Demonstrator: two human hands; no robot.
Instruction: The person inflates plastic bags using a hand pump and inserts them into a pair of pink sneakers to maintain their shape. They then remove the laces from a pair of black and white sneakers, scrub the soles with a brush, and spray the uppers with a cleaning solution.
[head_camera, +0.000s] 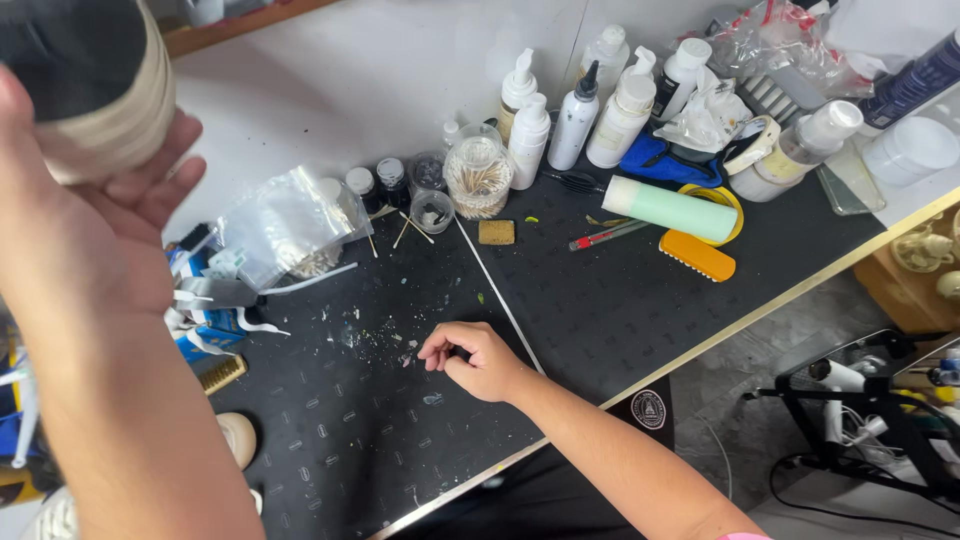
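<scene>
Two hands work over a black mat (600, 310): the left hand (95, 215), raised close to the camera, curls its fingers round a dark shoe with a cream sole (85, 85), while the right hand (470, 358) rests on the mat, fingertips pinched together among white crumbs (375, 340), whether gripping anything I cannot tell

A round object (95, 85) with a dark top and a pale, cream-coloured ribbed side sits raised close to the camera at the upper left, held in the left hand (95, 240), tilted and blurred, well above the black counter (620, 310).
</scene>
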